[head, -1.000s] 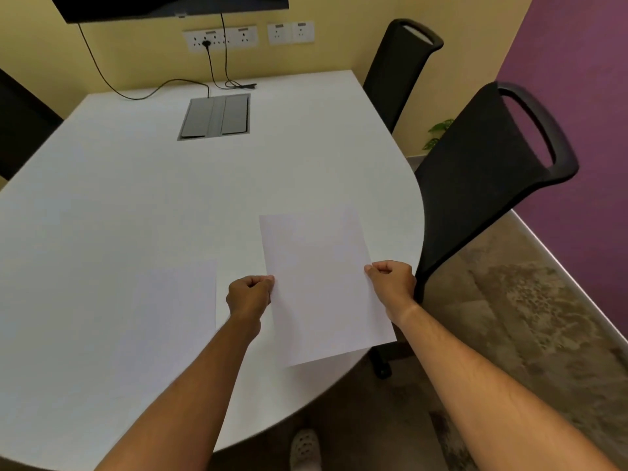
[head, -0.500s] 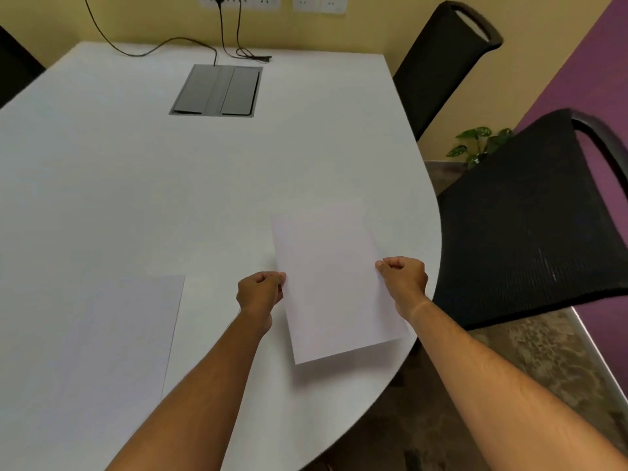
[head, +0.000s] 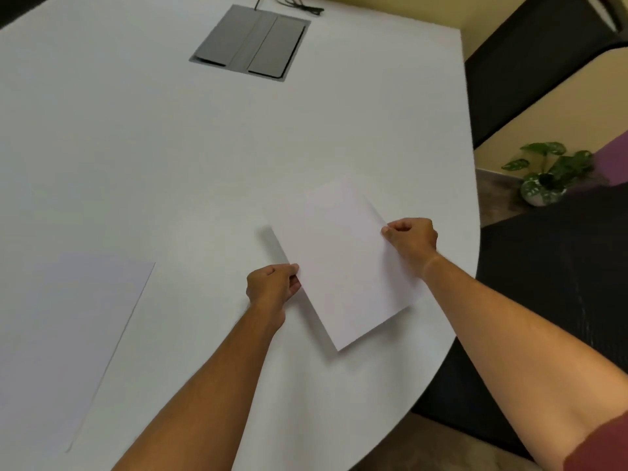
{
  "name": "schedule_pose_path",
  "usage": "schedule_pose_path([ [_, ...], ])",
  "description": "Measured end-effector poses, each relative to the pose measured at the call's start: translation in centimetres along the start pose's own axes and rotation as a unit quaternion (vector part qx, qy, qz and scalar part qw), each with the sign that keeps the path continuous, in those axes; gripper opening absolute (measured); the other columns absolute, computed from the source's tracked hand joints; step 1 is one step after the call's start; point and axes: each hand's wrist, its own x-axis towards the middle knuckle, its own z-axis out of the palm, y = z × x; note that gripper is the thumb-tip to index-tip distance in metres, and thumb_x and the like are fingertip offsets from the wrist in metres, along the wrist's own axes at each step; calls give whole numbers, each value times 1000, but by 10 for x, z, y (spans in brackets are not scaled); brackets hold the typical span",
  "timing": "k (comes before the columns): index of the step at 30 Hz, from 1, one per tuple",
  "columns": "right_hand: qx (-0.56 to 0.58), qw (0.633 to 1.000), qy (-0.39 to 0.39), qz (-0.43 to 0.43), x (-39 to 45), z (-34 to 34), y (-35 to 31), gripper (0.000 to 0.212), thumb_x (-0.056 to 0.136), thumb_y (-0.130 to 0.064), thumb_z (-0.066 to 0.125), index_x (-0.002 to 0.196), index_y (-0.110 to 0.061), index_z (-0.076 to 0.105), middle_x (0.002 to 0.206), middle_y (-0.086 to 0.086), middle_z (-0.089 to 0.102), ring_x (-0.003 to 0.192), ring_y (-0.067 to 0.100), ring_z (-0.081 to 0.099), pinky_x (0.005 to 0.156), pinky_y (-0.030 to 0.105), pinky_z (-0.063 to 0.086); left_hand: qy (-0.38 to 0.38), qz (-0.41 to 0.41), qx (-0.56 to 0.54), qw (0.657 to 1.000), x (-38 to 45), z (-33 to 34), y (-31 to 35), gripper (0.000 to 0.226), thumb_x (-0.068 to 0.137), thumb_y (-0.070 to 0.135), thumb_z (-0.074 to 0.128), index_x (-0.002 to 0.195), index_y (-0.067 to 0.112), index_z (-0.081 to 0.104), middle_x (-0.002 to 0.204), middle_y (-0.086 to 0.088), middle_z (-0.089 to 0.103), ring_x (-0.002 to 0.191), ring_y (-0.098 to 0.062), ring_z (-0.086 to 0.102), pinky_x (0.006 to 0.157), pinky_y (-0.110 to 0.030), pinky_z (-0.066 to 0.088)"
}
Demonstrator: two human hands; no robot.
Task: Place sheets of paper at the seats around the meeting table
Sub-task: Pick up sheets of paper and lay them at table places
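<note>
A white sheet of paper (head: 343, 263) hangs tilted just above the white meeting table (head: 204, 147), near its rounded right edge. My left hand (head: 272, 288) pinches the sheet's left edge and my right hand (head: 413, 237) pinches its right edge. A faint shadow lies under the sheet. Another sheet of paper (head: 68, 331) lies flat on the table at the lower left.
A black mesh chair (head: 560, 300) stands right beside the table edge, with a further black chair (head: 530, 62) behind it by the yellow wall. A grey cable hatch (head: 251, 42) is set into the tabletop at the back. A small potted plant (head: 547, 175) sits on the floor.
The held sheet has moved farther over the table toward the right edge and turned counterclockwise. The camera has moved closer and tipped down, so the other sheet has shifted left in view.
</note>
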Motion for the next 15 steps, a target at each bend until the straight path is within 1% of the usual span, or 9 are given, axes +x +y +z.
schedule_pose_path([
  [1, -11, 1000, -14, -8, 13, 3, -3, 8, 84, -18, 76, 88, -11, 76, 84, -3, 69, 71, 6, 61, 58, 12, 44, 9, -4, -6, 1000, 3, 5, -2, 6, 78, 2, 77, 81, 5, 72, 88, -13, 75, 81, -25, 74, 68, -30, 60],
  [3, -30, 999, -32, -19, 34, 8, -6, 11, 83, -19, 76, 90, -10, 77, 86, -1, 71, 77, 12, 63, 67, 19, 48, 26, -13, -12, 1000, 8, 15, -6, 6, 78, 2, 77, 82, 4, 72, 86, -13, 75, 78, -25, 75, 67, -31, 61],
  [5, -46, 997, -49, -31, 51, 14, -7, 11, 83, -19, 76, 90, -10, 77, 88, 0, 72, 82, 13, 64, 74, 22, 48, 45, -19, -15, 999, 11, 23, -10, 6, 77, 1, 78, 79, 3, 72, 83, -13, 75, 74, -24, 75, 65, -31, 61],
  [7, -54, 996, -62, -37, 64, 19, -6, 10, 83, -18, 76, 88, -10, 78, 88, 0, 72, 81, 12, 64, 72, 20, 47, 63, -28, -15, 998, 12, 29, -13, 7, 76, 0, 78, 77, 2, 71, 80, -13, 75, 69, -24, 75, 63, -30, 62],
  [9, -61, 995, -72, -40, 73, 24, -4, 9, 82, -18, 76, 87, -10, 78, 87, 0, 72, 75, 8, 62, 64, 15, 45, 77, -36, -14, 996, 13, 33, -17, 8, 76, -2, 78, 77, 1, 71, 78, -13, 74, 66, -23, 75, 60, -30, 61],
  [10, -65, 994, -76, -41, 76, 26, -2, 9, 82, -18, 76, 86, -10, 78, 86, 0, 71, 74, 8, 62, 64, 16, 45, 83, -39, -13, 996, 13, 34, -19, 8, 76, -2, 78, 77, 1, 71, 78, -13, 74, 65, -23, 75, 58, -29, 61],
  [13, -73, 993, -82, -42, 80, 31, 5, 9, 82, -17, 76, 86, -10, 78, 85, 0, 71, 81, 14, 63, 74, 23, 47, 97, -41, 5, 994, 14, 36, -23, 8, 77, -1, 78, 76, 2, 70, 75, -12, 74, 61, -21, 74, 55, -26, 60],
  [15, -74, 993, -84, -42, 82, 32, 11, 9, 81, -17, 76, 85, -9, 77, 87, 2, 72, 83, 16, 63, 76, 24, 47, 106, -39, 23, 993, 13, 38, -25, 9, 76, -1, 79, 75, 2, 70, 72, -11, 73, 58, -19, 73, 54, -26, 60],
])
